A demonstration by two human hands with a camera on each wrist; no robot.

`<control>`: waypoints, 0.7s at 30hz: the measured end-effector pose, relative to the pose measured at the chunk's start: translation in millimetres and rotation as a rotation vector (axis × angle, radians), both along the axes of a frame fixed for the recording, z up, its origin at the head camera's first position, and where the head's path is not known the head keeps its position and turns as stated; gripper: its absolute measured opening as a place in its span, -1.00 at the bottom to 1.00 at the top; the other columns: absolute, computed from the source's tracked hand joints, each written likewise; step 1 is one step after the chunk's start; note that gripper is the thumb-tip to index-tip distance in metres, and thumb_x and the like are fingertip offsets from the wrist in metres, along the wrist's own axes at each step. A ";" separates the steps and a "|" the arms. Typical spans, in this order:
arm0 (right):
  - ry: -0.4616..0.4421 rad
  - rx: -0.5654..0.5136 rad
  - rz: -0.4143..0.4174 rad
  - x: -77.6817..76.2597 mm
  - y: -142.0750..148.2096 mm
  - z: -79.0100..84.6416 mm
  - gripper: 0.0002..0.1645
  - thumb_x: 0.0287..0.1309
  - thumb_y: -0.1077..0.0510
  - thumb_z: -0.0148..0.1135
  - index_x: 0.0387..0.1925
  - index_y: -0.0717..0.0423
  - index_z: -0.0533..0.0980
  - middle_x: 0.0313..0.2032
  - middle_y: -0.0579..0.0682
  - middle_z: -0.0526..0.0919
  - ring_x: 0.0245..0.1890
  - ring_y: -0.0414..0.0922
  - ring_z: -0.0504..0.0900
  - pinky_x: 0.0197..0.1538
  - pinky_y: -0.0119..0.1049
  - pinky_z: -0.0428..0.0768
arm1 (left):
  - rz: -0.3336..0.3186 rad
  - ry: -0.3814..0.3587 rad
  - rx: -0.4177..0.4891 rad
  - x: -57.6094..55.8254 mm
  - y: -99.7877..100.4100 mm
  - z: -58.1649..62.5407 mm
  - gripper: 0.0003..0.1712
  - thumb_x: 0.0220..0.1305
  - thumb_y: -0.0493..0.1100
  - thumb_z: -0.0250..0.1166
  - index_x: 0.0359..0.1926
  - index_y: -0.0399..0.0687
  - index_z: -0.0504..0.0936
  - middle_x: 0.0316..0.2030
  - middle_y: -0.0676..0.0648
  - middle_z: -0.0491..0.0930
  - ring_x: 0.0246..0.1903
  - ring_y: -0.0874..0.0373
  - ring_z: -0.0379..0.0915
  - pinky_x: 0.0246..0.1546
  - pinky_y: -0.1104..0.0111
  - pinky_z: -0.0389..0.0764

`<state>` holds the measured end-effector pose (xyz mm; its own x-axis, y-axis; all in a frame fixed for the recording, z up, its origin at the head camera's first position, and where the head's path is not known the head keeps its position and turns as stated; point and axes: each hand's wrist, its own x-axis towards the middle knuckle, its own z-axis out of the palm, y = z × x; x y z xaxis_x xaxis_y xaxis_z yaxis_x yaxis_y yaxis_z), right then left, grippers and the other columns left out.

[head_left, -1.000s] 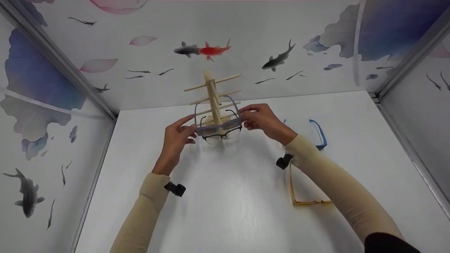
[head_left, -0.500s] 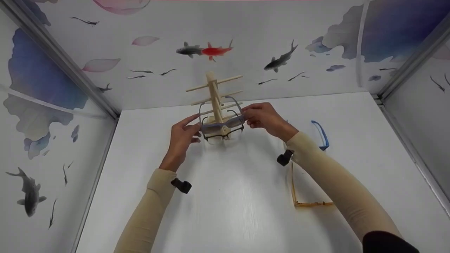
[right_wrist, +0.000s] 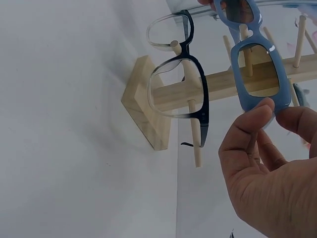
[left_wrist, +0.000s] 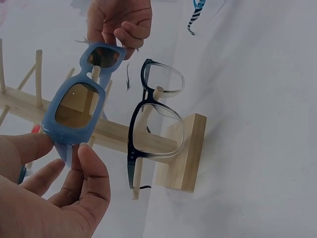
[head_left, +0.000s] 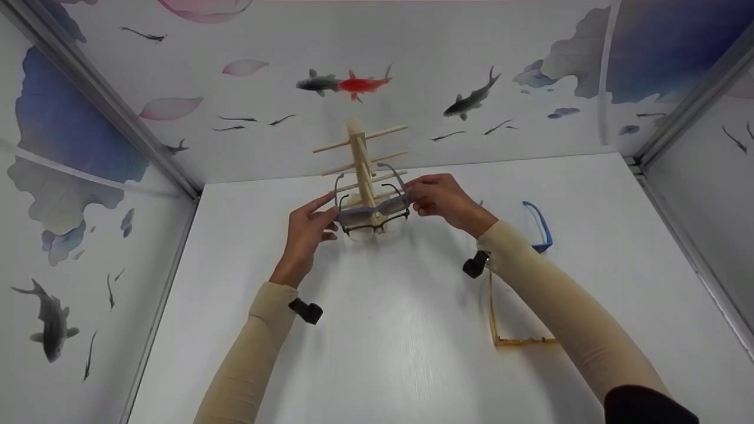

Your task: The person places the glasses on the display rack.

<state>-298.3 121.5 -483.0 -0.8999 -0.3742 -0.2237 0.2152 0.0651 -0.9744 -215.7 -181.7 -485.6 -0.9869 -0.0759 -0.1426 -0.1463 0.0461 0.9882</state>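
Note:
A pair of blue-framed sunglasses [left_wrist: 74, 131] with brown lenses is at the wooden glasses stand [head_left: 363, 171], its bridge at a peg. My left hand [head_left: 306, 227] pinches one outer corner of the frame between thumb and fingers. At the other corner, my right hand [head_left: 439, 197] pinches the frame near its hinge, as the right wrist view [right_wrist: 270, 198] shows. Just below on the stand hangs a pair of black and clear eyeglasses [right_wrist: 200, 99], held on a lower peg, with neither hand on it.
On the white table [head_left: 389, 353] to the right lie orange-framed glasses [head_left: 521, 341] and blue glasses [head_left: 541, 229], both partly hidden by the right arm. The stand's upper pegs [head_left: 386, 132] stick out sideways. Printed walls [head_left: 412, 53] enclose the table.
Over the last second the sunglasses and both hands have shifted slightly right in the head view, as has the whole scene a little. In the last half second hardly anything moved.

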 end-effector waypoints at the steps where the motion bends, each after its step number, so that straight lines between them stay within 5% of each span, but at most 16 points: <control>1: -0.002 -0.003 -0.002 -0.2 -0.2 -1.2 -0.46 0.55 0.13 0.27 0.33 0.46 0.57 -0.13 0.13 0.74 -0.37 -0.15 0.59 -0.26 -0.34 0.68 | 0.000 -0.003 0.003 0.3 -0.1 -0.9 -0.49 0.63 -0.15 0.33 0.51 0.01 0.62 -0.13 -0.15 0.79 -0.06 -0.20 0.63 -0.26 0.36 0.75; 21: 0.030 0.000 -0.002 6.8 7.1 -1.2 -0.46 0.63 0.02 0.27 0.36 0.35 0.59 0.02 0.18 0.75 -0.30 -0.15 0.66 -0.15 -0.30 0.72 | -0.001 -0.005 0.033 1.5 -5.7 -10.0 -0.50 0.66 -0.10 0.32 0.51 -0.01 0.61 -0.03 -0.17 0.78 -0.08 -0.09 0.68 -0.22 0.33 0.78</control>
<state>-291.4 128.6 -484.2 -0.9071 -0.3722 -0.1965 0.1859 0.0645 -0.9804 -214.2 -187.4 -495.6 -0.9863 -0.0699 -0.1496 -0.1509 0.0140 0.9884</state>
